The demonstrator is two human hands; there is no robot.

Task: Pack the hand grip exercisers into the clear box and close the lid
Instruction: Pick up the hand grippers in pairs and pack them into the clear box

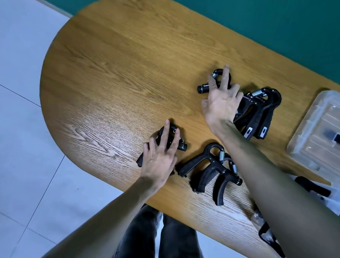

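Several black hand grip exercisers with steel springs lie on the wooden table (117, 68). My left hand (159, 158) lies over one exerciser (181, 145) near the front edge, fingers draped across it and thumb at its side. My right hand (221, 104) is spread over another exerciser (204, 88) farther back, fingers apart and touching its loop. A pile of exercisers (262, 113) sits just right of that hand. Two more exercisers (206, 171) lie between my forearms. A clear ribbed plastic box part (316, 127) rests at the right.
A second clear plastic piece (337, 203) with a black exerciser (312, 186) in it shows behind my right forearm at the table's right edge. The table's rounded left end borders white floor tiles. A green wall runs behind. My legs are below the front edge.
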